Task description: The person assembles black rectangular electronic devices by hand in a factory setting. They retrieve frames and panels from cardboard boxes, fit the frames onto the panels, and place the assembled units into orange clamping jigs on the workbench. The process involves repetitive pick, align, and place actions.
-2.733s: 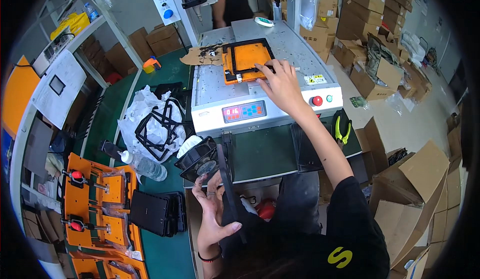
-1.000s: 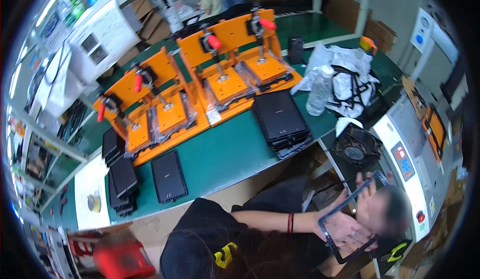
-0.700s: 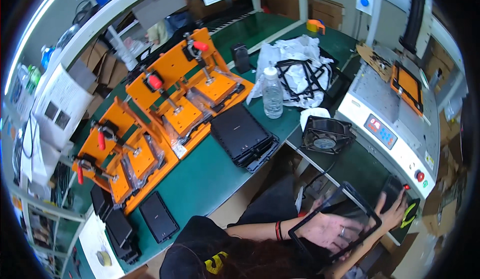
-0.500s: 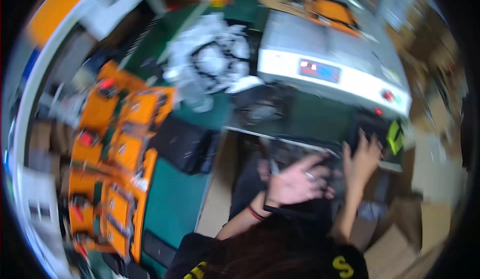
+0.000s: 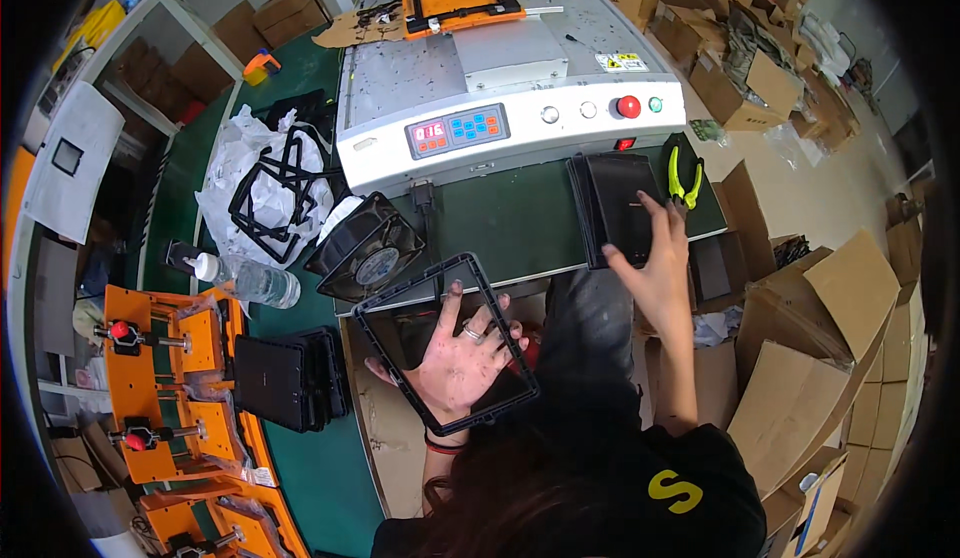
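Observation:
A thin black rectangular frame (image 5: pixel 375 353) lies tilted over my left hand (image 5: pixel 462 370), which is palm up with a ring on one finger. My hand bears the frame; the palm shows through its opening and the thumb sticks out past its left side. My right hand (image 5: pixel 660 276) reaches over a stack of flat black panels (image 5: pixel 622 198) at the table's front right. Its thumb and fingers are spread at the top panel, and nothing is seen gripped in them. Yellow-green nippers (image 5: pixel 684 178) are just right of the stack.
A white machine (image 5: pixel 530 123) with a lit display and buttons spans the back. On the left are a black fan (image 5: pixel 365 248), a water bottle (image 5: pixel 250 280), black frames on white plastic (image 5: pixel 275 193), stacked black panels (image 5: pixel 270 378) and orange clamp fixtures (image 5: pixel 205 433). Cardboard boxes (image 5: pixel 815 348) crowd the right.
The view has swung, so the machine and table appear further left, and the blur has gone. My left hand now shows the black frame clearly across it. My right hand stays by the panel stack.

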A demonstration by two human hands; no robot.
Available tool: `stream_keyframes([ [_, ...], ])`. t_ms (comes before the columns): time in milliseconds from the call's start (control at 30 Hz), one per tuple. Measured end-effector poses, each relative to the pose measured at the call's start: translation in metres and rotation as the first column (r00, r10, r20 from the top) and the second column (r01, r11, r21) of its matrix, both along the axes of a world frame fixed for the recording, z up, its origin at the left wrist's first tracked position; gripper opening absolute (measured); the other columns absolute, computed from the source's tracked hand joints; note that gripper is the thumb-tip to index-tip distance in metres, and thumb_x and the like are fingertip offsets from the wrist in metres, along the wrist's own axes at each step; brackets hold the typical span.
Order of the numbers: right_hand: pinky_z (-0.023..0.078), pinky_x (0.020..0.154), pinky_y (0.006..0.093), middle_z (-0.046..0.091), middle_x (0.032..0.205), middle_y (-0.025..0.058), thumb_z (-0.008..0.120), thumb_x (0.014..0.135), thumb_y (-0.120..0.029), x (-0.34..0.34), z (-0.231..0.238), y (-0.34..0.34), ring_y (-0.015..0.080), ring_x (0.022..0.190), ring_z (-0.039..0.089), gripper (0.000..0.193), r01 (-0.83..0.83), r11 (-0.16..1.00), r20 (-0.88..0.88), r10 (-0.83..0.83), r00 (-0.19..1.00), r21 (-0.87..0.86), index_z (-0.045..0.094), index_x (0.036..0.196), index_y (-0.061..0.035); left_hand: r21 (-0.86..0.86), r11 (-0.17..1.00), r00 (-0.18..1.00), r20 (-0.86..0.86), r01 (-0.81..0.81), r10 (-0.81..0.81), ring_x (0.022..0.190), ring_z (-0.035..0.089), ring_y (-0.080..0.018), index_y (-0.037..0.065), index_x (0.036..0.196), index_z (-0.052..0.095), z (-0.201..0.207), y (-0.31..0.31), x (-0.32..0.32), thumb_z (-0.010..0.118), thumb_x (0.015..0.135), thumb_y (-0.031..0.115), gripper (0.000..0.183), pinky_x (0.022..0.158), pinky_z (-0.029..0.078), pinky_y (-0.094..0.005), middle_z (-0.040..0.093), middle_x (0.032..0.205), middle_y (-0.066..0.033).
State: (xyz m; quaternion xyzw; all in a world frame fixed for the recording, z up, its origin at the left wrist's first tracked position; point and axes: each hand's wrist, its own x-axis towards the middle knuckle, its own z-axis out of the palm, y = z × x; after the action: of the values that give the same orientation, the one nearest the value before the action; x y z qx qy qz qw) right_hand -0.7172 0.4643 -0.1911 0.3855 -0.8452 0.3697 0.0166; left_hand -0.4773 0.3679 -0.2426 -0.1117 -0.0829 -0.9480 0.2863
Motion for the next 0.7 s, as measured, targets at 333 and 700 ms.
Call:
stream_keyframes([
  [333,0.030,0.105,0.0517,0.030,0.139,0.0280,0.073,0.057,-0.026,0.069,0.047,0.000,0.0440,0.129,0.034,0.064,-0.607,0.706,0.066,0.670,0.740,-0.364,0.062,0.116,-0.0046,0.129,0.983,0.952,-0.260,-0.129,0.159,0.131,0.033,-0.0395,0.008,0.145,0.020,-0.005,-0.004,-0.025,0.060,0.062,0.078,0.116,0.112,0.020,-0.0481,0.022,0.147,-0.0250],
  [700,0.031,0.102,0.0533,0.032,0.133,0.0310,0.077,0.055,-0.028,0.125,0.024,-0.010,0.0461,0.124,0.035,0.067,-0.644,0.691,-0.111,0.648,0.753,-0.329,0.063,0.117,-0.0062,-0.330,0.857,0.871,0.162,-0.395,0.464,0.137,0.019,-0.0409,0.014,0.148,0.018,0.028,-0.003,-0.027,0.033,0.071,0.086,0.106,0.110,0.023,-0.0518,0.018,0.150,-0.0210],
])
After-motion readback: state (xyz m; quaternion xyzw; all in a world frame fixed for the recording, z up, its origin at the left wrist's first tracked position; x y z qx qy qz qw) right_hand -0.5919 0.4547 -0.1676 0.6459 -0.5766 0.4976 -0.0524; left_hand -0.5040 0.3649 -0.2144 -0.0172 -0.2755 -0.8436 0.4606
